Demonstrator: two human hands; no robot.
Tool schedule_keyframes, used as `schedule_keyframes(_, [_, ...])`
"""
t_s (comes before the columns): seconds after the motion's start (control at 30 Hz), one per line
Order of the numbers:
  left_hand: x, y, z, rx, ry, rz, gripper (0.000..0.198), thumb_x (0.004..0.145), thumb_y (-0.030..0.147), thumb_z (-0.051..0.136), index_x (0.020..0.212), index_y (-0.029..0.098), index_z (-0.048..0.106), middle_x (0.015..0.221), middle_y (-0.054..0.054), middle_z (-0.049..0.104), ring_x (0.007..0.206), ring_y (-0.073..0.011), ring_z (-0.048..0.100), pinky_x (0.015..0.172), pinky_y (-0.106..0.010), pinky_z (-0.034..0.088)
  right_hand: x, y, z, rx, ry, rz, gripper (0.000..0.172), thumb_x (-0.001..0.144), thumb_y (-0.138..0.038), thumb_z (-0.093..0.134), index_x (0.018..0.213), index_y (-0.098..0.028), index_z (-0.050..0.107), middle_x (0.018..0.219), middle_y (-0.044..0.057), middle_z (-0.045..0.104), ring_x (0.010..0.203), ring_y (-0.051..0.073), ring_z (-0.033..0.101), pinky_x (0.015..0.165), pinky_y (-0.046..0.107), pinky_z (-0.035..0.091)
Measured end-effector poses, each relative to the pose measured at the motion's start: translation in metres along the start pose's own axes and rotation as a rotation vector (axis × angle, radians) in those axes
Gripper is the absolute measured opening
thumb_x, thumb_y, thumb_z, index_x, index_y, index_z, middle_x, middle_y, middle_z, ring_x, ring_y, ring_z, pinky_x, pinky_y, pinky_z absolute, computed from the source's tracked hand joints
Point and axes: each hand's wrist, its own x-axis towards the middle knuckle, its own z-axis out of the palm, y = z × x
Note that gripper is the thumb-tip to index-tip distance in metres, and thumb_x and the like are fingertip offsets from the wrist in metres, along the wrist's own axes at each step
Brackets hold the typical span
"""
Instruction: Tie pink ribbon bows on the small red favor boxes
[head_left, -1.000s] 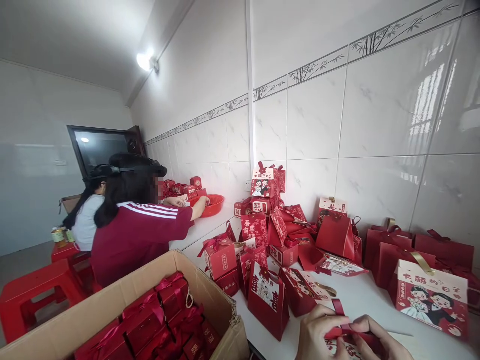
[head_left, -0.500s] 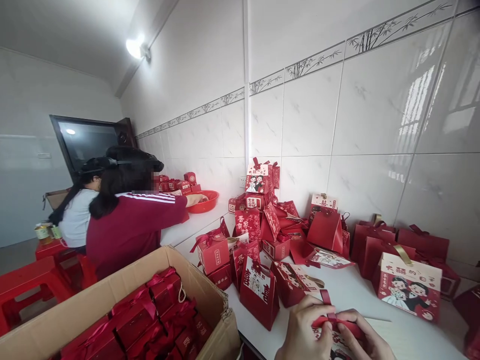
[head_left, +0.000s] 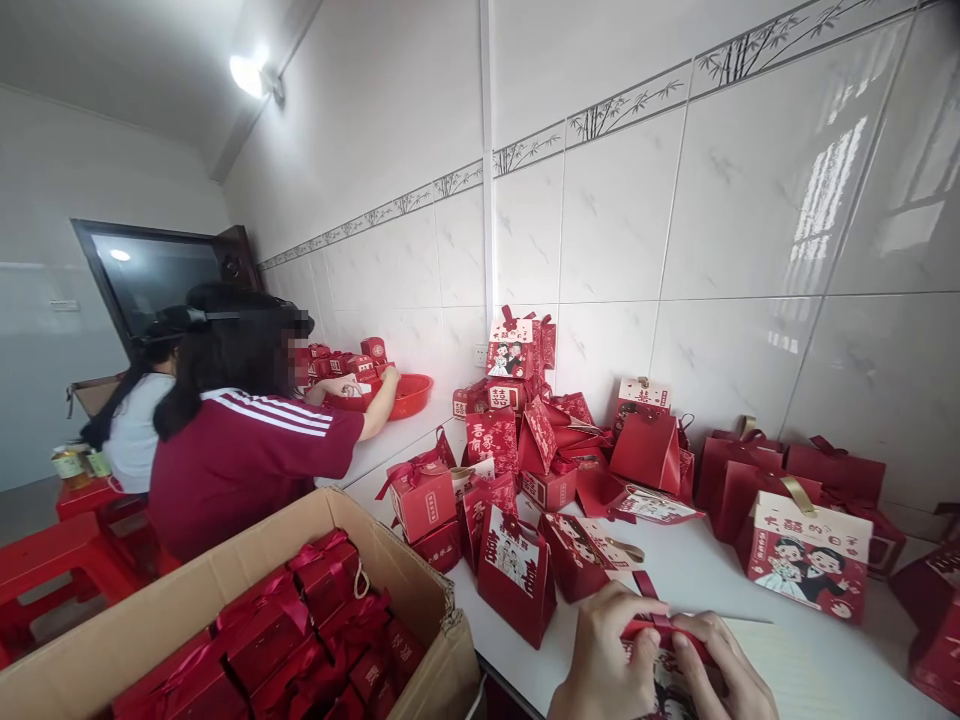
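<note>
At the front edge of the table, my left hand [head_left: 606, 655] and my right hand [head_left: 716, 668] both grip the top of one red gift box [head_left: 670, 680]. My thumbs and fingers pinch its upper edge from either side. A dark red ribbon [head_left: 645, 585] stands up between the hands. Most of the box's printed front is covered by my fingers or cut off by the frame. Just beyond my left hand lies a red box with a gold ribbon loop [head_left: 581, 550], and a red box with white lettering [head_left: 514, 575] stands upright to its left.
A cardboard carton [head_left: 397, 540] of red boxes stands front left. Piled red boxes [head_left: 491, 440] line the tiled wall; a couple-print box [head_left: 810, 560] sits at right. Two people sit at left, one in a maroon shirt [head_left: 247, 470] beside a red basin [head_left: 412, 397]. Red stools [head_left: 67, 550] stand behind.
My hands stay on the gift box with slightly shifted fingers. The person in maroon has lifted a hand from the basin and now handles a box with both. The view has turned slightly.
</note>
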Motion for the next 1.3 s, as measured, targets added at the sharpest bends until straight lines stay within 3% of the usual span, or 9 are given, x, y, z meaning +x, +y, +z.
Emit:
schedule_keyframes(0.13, [0.004, -0.001, -0.003, -0.036, -0.022, 0.060, 0.025, 0.080, 0.023, 0.045, 0.095, 0.016, 0.064, 0.086, -0.009, 0.065, 0.080, -0.0196, 0.061, 0.072, -0.030, 0.049, 0.006, -0.002, -0.007, 0.100, -0.120, 0.014, 0.014, 0.091, -0.028, 0.043, 0.091, -0.023, 0.056, 0.072, 0.000, 0.055, 0.064, 0.012, 0.057, 0.058, 0.018, 0.048])
schedule_keyframes(0.3, [0.004, -0.004, -0.003, -0.090, -0.034, -0.005, 0.026, 0.080, 0.027, 0.048, 0.102, 0.016, 0.056, 0.087, -0.009, 0.064, 0.079, -0.0192, 0.060, 0.072, -0.030, 0.048, 0.011, -0.004, -0.012, 0.194, -0.218, 0.088, 0.014, 0.091, -0.026, 0.043, 0.087, -0.023, 0.056, 0.073, 0.000, 0.054, 0.064, 0.013, 0.056, 0.058, 0.020, 0.045])
schedule_keyframes(0.47, [-0.003, -0.006, 0.002, -0.351, 0.056, -0.259, 0.042, 0.075, 0.025, 0.057, 0.113, 0.017, 0.041, 0.072, -0.001, 0.061, 0.067, -0.0147, 0.058, 0.064, -0.026, 0.048, 0.010, -0.006, -0.010, 0.222, -0.190, 0.154, 0.017, 0.091, -0.026, 0.043, 0.079, -0.020, 0.054, 0.073, 0.001, 0.053, 0.067, 0.014, 0.054, 0.061, 0.022, 0.044])
schedule_keyframes(0.53, [-0.006, -0.006, 0.003, -0.358, 0.083, -0.335, 0.034, 0.074, 0.027, 0.059, 0.105, 0.017, 0.047, 0.073, -0.002, 0.062, 0.068, -0.0147, 0.059, 0.065, -0.026, 0.048, 0.011, -0.008, -0.008, 0.232, -0.175, 0.176, 0.018, 0.091, -0.026, 0.043, 0.076, -0.020, 0.052, 0.072, 0.002, 0.053, 0.068, 0.015, 0.053, 0.062, 0.024, 0.043])
schedule_keyframes(0.63, [-0.006, -0.005, 0.002, -0.254, 0.043, -0.276, 0.015, 0.075, 0.028, 0.058, 0.080, 0.014, 0.056, 0.075, -0.005, 0.062, 0.073, -0.0165, 0.059, 0.068, -0.027, 0.047, 0.012, -0.011, -0.008, 0.239, -0.168, 0.215, 0.020, 0.091, -0.026, 0.042, 0.075, -0.019, 0.051, 0.072, 0.002, 0.051, 0.068, 0.015, 0.051, 0.062, 0.025, 0.042])
schedule_keyframes(0.7, [-0.004, -0.004, 0.001, -0.218, 0.019, -0.231, 0.014, 0.075, 0.027, 0.057, 0.072, 0.014, 0.057, 0.072, -0.005, 0.061, 0.071, -0.0164, 0.058, 0.067, -0.026, 0.046, 0.012, -0.013, -0.007, 0.245, -0.169, 0.229, 0.020, 0.091, -0.026, 0.042, 0.074, -0.019, 0.050, 0.072, 0.002, 0.051, 0.068, 0.016, 0.051, 0.062, 0.026, 0.041])
schedule_keyframes(1.3, [0.002, -0.006, 0.000, -0.227, 0.020, -0.225, 0.020, 0.075, 0.029, 0.054, 0.064, 0.013, 0.057, 0.064, -0.003, 0.058, 0.061, -0.0136, 0.055, 0.058, -0.023, 0.044, 0.017, -0.015, -0.011, 0.332, -0.215, 0.278, 0.024, 0.091, -0.029, 0.040, 0.070, -0.018, 0.047, 0.070, 0.001, 0.048, 0.066, 0.014, 0.048, 0.061, 0.025, 0.039])
